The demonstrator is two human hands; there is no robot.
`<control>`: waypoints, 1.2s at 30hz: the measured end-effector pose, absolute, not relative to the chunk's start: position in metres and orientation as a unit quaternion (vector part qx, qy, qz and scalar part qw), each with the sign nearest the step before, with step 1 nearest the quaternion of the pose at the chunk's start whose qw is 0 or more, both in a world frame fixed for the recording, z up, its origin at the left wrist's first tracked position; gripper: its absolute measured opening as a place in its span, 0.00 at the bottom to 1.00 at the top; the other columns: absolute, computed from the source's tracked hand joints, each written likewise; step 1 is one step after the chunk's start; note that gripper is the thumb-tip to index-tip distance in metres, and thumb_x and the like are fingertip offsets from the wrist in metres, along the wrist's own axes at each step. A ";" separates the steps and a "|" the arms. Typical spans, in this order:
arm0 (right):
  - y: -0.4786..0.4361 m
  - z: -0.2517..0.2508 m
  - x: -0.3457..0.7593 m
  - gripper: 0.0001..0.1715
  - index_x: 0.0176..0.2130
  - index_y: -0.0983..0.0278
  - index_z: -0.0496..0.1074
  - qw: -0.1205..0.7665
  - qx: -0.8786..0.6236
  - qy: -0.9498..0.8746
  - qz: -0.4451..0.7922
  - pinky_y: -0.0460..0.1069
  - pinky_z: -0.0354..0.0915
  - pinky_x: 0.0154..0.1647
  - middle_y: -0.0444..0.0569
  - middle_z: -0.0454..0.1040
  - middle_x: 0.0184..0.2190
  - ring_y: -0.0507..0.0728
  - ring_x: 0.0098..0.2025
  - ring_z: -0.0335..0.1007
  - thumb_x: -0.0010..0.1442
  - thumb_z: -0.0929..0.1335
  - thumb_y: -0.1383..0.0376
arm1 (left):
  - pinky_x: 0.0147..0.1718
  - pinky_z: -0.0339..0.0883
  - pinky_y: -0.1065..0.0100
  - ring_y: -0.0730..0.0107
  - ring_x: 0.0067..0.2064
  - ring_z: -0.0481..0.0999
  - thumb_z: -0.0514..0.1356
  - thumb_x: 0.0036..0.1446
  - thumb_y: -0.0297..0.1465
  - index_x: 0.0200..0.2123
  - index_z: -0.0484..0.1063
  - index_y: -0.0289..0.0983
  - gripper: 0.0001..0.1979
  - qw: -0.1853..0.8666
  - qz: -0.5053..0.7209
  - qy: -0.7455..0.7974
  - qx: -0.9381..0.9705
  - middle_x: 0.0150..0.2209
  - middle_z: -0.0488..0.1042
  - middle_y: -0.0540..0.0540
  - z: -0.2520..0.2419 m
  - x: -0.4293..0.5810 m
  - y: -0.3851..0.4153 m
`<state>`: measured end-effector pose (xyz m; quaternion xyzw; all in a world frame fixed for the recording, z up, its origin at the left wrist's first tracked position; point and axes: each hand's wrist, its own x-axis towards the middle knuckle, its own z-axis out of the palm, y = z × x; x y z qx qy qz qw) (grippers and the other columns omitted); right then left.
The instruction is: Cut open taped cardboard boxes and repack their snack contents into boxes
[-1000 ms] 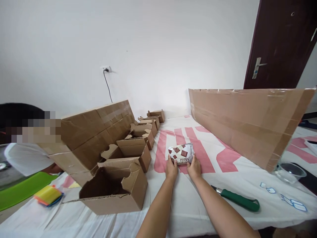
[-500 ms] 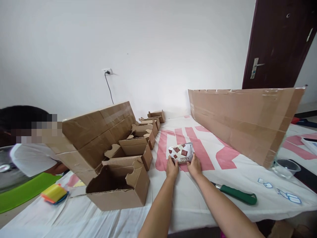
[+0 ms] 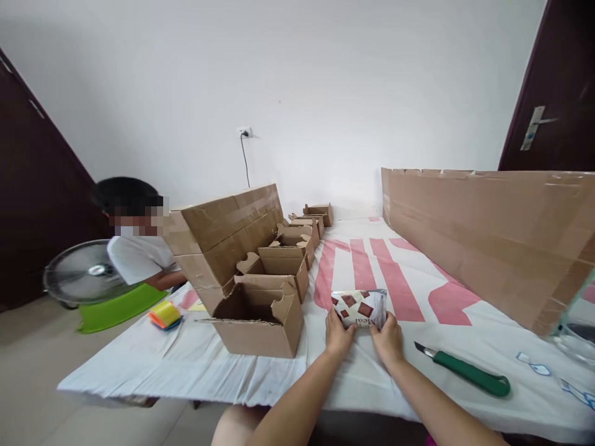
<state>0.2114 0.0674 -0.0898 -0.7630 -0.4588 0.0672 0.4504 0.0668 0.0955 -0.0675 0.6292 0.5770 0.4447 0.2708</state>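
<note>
Between my two hands is a flat, shiny packet [image 3: 360,305], white with brown squares and the word "Meal" printed upside down. My left hand [image 3: 339,334] grips its near left corner, and my right hand [image 3: 388,337] grips the near right corner. The thumbs lie along the near edge; the fingers under or behind the packet are partly hidden. To the right of my right hand lies a green-handled utility knife [image 3: 465,370] with its blade out. Left of my left hand stands the nearest open cardboard box [image 3: 260,337].
Several more open boxes [image 3: 283,266] run back in a row beside a tall cardboard wall [image 3: 232,226]. Another cardboard panel [image 3: 474,229] stands right, with a clear plastic tub [image 3: 576,341] near it. Yellow and orange items [image 3: 165,314] lie left, near another person [image 3: 139,257].
My view has swung left, so the scene sits further right. My hands have drawn the packet nearer the table's front edge, and it is tilted up a little more.
</note>
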 end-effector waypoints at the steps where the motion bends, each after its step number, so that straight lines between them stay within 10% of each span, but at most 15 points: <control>1: 0.064 -0.091 0.209 0.30 0.52 0.69 0.62 0.456 -0.759 -0.459 0.067 0.58 0.63 0.50 0.64 0.74 0.46 0.70 0.50 0.70 0.51 0.67 0.63 | 0.58 0.57 0.58 0.52 0.60 0.64 0.67 0.41 0.25 0.55 0.60 0.36 0.36 0.271 0.445 0.580 0.626 0.55 0.68 0.37 -0.068 0.065 0.091; 22: 0.048 -0.072 0.217 0.32 0.36 0.59 0.63 0.599 -0.648 -0.430 0.193 0.53 0.66 0.32 0.50 0.74 0.29 0.61 0.32 0.72 0.58 0.54 0.36 | 0.47 0.71 0.61 0.55 0.49 0.78 0.68 0.45 0.44 0.53 0.61 0.37 0.35 0.479 0.525 0.422 0.563 0.49 0.77 0.37 -0.059 0.055 0.070; 27: 0.050 -0.068 0.219 0.41 0.33 0.60 0.68 0.625 -0.607 -0.438 0.222 0.55 0.68 0.41 0.56 0.77 0.32 0.64 0.41 0.73 0.54 0.50 0.31 | 0.50 0.70 0.56 0.49 0.53 0.76 0.71 0.38 0.47 0.55 0.62 0.38 0.42 0.522 0.541 0.364 0.550 0.53 0.75 0.35 -0.063 0.042 0.034; 36: 0.034 -0.059 0.203 0.39 0.26 0.61 0.68 0.576 -0.501 -0.559 0.323 0.51 0.67 0.34 0.47 0.71 0.23 0.57 0.29 0.68 0.59 0.51 0.35 | 0.52 0.69 0.54 0.49 0.51 0.76 0.73 0.37 0.43 0.52 0.67 0.39 0.38 0.535 0.582 0.398 0.466 0.50 0.77 0.37 -0.067 -0.003 -0.031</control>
